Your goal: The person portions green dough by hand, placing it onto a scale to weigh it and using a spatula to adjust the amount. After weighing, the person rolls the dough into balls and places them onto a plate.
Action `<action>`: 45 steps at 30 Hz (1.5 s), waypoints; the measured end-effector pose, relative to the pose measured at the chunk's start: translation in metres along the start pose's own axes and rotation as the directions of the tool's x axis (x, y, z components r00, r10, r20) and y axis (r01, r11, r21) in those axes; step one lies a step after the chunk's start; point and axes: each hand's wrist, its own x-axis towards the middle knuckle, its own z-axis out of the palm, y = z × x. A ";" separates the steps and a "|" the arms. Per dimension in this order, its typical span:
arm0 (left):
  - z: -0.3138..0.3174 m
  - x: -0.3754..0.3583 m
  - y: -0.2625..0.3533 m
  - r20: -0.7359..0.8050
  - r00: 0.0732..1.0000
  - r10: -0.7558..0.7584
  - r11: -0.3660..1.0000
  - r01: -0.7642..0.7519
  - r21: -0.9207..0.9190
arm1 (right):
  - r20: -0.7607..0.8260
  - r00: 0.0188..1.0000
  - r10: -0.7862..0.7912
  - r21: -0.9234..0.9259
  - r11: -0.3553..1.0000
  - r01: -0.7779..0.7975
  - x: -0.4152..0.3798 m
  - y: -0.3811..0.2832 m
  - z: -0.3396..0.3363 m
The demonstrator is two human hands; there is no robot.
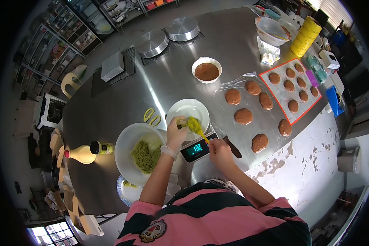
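A clear glove covers my left hand (pixel 177 133), whose fingers are wrapped round some green filling over a white bowl (pixel 199 107). My right hand (pixel 221 152) grips the handle of a yellow spatula (pixel 195 125), and its green-smeared blade touches the filling at my left fingers. The white bowl rests on a digital scale (pixel 195 150) with a lit display. To the left, a large translucent bowl (pixel 125 141) holds a green crumbly mixture (pixel 145 158). A dark blade (pixel 233 147) lies just right of the scale.
Brown dough discs (pixel 243 116) lie on plastic film at the right, near a red-edged mat (pixel 289 110) with several more. A bowl of brown mixture (pixel 206 71) stands ahead. Yellow scissors (pixel 152 117), a bottle (pixel 83 154) and a jar (pixel 102 148) are at the left.
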 end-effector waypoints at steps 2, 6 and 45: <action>0.001 0.000 -0.001 -0.001 1.000 -0.002 1.000 0.002 -0.006 | -0.011 1.000 -0.013 -0.020 1.000 0.013 -0.001 0.000 0.001; 0.000 -0.002 -0.002 -0.016 1.000 -0.002 0.990 0.000 -0.142 | 0.005 1.000 -0.002 -0.133 0.991 0.002 0.000 -0.011 -0.003; 0.001 -0.005 0.007 -0.059 0.992 -0.116 0.954 0.094 -0.286 | -0.080 0.997 0.001 -0.122 0.993 -0.011 0.010 -0.002 -0.009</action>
